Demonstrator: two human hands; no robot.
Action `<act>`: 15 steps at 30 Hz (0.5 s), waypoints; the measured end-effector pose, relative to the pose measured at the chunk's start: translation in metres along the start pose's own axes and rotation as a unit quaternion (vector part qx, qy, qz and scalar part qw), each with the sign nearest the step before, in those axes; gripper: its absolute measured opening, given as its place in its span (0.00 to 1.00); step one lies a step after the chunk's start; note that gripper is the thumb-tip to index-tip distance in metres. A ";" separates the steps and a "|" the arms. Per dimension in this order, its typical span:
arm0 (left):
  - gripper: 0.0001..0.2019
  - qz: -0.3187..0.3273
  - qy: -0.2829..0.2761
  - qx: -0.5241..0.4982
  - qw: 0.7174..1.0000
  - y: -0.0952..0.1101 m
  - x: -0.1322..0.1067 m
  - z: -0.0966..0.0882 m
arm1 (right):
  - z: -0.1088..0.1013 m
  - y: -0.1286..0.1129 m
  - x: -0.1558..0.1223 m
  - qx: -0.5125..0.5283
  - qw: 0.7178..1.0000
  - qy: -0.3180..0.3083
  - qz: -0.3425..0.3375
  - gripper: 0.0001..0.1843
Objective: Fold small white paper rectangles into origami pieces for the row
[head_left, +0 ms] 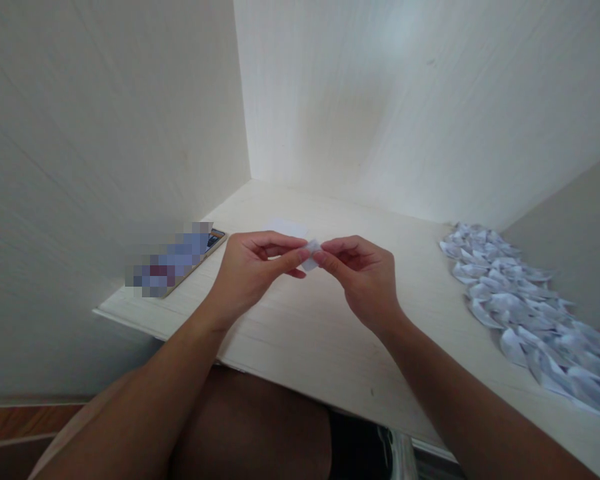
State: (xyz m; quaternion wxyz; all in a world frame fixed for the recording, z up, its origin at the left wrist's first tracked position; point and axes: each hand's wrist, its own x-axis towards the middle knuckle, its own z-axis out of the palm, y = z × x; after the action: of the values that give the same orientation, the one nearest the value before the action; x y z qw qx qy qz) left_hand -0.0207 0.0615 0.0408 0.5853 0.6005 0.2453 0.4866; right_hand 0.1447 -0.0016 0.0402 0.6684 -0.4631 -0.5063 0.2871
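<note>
Both of my hands meet above the middle of a pale wooden desk (300, 333). Between them is a small folded piece of white paper (311, 255). My left hand (253, 267) pinches its left side with thumb and fingertips. My right hand (363, 277) pinches its right side, fingers curled. Just behind the hands a flat white sheet of paper (286, 227) lies on the desk.
A phone (180, 263), partly blurred, lies at the desk's left edge. A long heap of several folded white paper pieces (520, 307) runs along the right side. Pale walls close the desk in at the left and back. My knees show under the front edge.
</note>
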 end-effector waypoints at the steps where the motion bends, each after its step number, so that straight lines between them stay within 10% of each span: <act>1: 0.11 -0.004 0.001 0.001 1.000 -0.001 0.000 0.000 | 0.000 0.000 0.000 0.005 1.000 -0.001 0.001 0.15; 15: 0.10 0.003 0.009 0.013 1.000 -0.004 -0.002 0.000 | 0.002 0.003 -0.001 0.060 0.997 -0.017 0.045 0.10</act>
State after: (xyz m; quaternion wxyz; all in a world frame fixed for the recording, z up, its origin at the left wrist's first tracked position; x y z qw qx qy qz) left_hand -0.0200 0.0606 0.0362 0.5737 0.6042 0.2553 0.4906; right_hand 0.1430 -0.0006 0.0370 0.6724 -0.4398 -0.4782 0.3547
